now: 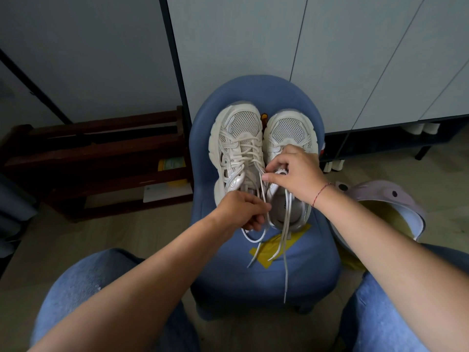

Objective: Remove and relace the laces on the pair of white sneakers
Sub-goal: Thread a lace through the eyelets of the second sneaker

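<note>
Two white sneakers stand side by side, toes away from me, on a blue padded stool. The left sneaker is laced across its front. On the right sneaker my right hand grips the tongue and upper eyelets with curled fingers. My left hand sits at the left sneaker's heel and pinches a white lace that runs up toward my right hand. Loose lace ends hang over the stool's front, across a yellow patch.
A dark wooden rack stands on the floor to the left. A pale helmet-like shell lies to the right of the stool. Grey cabinet doors rise behind. My knees in blue jeans flank the stool.
</note>
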### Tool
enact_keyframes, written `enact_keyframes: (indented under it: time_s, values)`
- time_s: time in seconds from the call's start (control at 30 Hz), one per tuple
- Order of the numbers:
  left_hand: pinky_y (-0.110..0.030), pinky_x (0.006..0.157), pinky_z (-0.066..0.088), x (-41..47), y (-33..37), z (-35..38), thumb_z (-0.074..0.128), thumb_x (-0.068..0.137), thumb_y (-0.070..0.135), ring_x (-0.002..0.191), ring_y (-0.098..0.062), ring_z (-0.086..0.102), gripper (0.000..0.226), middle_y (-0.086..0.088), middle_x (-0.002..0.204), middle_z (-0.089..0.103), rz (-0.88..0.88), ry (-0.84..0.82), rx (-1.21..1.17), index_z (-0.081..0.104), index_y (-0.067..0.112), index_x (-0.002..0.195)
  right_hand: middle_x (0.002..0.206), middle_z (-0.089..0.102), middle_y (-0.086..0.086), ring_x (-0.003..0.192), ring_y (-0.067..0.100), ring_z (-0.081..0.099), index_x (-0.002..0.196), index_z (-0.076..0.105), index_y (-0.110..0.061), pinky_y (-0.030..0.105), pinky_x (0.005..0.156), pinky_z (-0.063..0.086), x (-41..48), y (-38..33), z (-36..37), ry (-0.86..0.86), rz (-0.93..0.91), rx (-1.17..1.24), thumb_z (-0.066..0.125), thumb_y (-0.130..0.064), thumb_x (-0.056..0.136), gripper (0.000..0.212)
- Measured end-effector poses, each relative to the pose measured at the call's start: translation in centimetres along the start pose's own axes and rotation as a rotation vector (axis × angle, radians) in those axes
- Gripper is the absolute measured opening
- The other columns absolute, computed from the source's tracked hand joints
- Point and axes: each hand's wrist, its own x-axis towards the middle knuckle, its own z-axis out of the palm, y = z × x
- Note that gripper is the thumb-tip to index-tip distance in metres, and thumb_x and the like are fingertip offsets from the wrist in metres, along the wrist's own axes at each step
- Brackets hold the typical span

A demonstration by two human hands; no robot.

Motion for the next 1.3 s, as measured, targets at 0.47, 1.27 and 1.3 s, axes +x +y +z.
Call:
enact_keyframes:
  time_s: [0.47, 1.27, 1.3]
  values:
    - [-0.033, 0.074, 0.057, -1.6, 2.3, -3.0, 0.054, 0.101, 0.011, 0.071, -0.02, 0.066, 0.021, -0.006, 0.074, 0.072, 0.236, 0.004, 0.094, 0.063, 0.006, 0.082, 0.113, 0.055, -0.01, 0.077, -0.005, 0.049, 0.117, 0.065, -0.02, 0.023, 0.09, 0.043, -0.9, -2.4, -1.0, -0.082, -0.195, 0.012, 0.067, -0.005, 0.081, 0.04]
    - [-0.014, 0.055, 0.044, -1.9, 4.0, -5.9, 0.053, 0.102, 0.016, 0.047, 0.0, 0.043, 0.025, 0.009, 0.051, 0.05, 0.325, 0.055, 0.114, 0.072, 0.014, 0.085, 0.087, 0.069, -0.007, 0.072, -0.008, 0.055, 0.093, 0.073, -0.015, 0.005, 0.069, 0.04, -0.5, -4.4, -1.3, 0.039, -0.156, 0.221, 0.067, -0.016, 0.087, 0.008]
    - [-0.014, 0.056, 0.044, -1.9, 4.0, -6.0, 0.052, 0.102, 0.016, 0.047, 0.0, 0.044, 0.025, 0.009, 0.051, 0.05, 0.319, 0.039, 0.11, 0.072, 0.014, 0.087, 0.084, 0.068, -0.008, 0.073, -0.007, 0.056, 0.091, 0.073, -0.015, 0.006, 0.069, 0.041, -0.3, -4.0, -1.6, 0.07, -0.126, 0.239, 0.067, -0.016, 0.087, 0.008]
